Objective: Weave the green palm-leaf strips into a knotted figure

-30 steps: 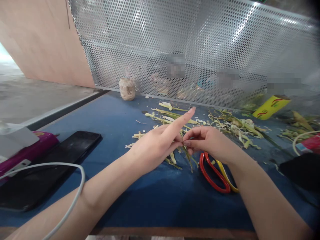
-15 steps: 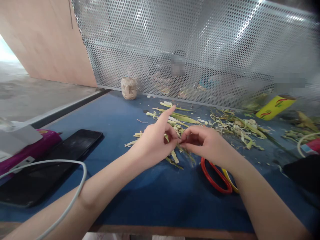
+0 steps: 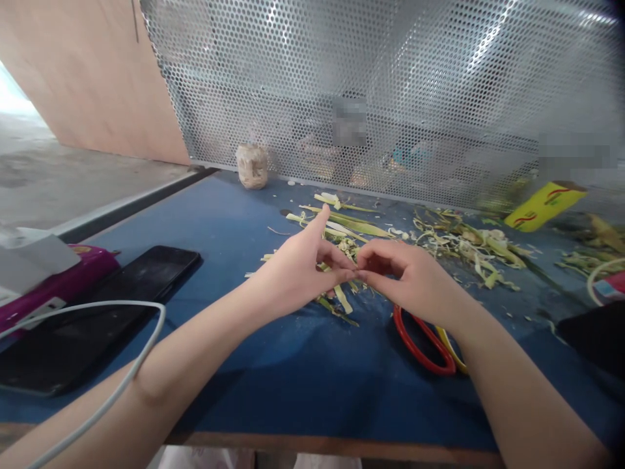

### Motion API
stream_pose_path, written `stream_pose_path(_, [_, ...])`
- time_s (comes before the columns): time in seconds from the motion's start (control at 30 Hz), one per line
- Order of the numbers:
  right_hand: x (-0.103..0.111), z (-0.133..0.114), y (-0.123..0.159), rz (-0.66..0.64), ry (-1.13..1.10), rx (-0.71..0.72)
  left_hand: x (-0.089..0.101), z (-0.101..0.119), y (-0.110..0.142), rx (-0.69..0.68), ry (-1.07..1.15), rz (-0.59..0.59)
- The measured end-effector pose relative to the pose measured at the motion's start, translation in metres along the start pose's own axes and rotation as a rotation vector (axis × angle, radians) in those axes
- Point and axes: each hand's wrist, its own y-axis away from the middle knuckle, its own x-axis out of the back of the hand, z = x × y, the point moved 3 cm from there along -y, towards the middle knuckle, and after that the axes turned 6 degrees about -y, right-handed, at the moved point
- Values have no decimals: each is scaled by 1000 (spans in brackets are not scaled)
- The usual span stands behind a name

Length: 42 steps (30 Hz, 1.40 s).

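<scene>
Leaf strips [image 3: 361, 227]: light, limp, best pinched near an end

Taking the meeting fingertips as the dial's centre, the longest pale-green strips lie on the blue table [image 3: 312, 384] at 12 o'clock, just beyond the hands. Short scraps show at 7 o'clock, and a curlier tangled heap [image 3: 469, 244] sits between 2 and 3.

The left hand [image 3: 297, 270] comes in from 9 o'clock, one finger raised, its thumb and another finger drawn almost together. The right hand [image 3: 417, 273] mirrors that pinch from 3 o'clock, and their tips touch. I cannot tell whether either pinch is fully closed or has a fibre between.

The strips look nearly weightless and pliable, perhaps slightly slick where fresh, likely to split lengthwise. A thumb-and-finger grip on one end should suit them; pulling from mid-length could crease or tear them.

Red and yellow handles [image 3: 414, 350] rest between 4 and 5 o'clock, partly behind the right hand.
</scene>
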Motion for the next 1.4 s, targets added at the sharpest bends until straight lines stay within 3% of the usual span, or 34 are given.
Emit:
stream_pose_path(0.7, [1, -1, 1, -108, 169, 196, 1, -8, -1, 43, 230, -84])
stream_pose_path(0.97, [6, -3, 6, -59, 196, 168, 4, -1, 2, 23, 301, -150])
stream_pose_path(1.4, [9, 1, 7, -33, 96, 105, 4, 4, 3, 1, 353, -151])
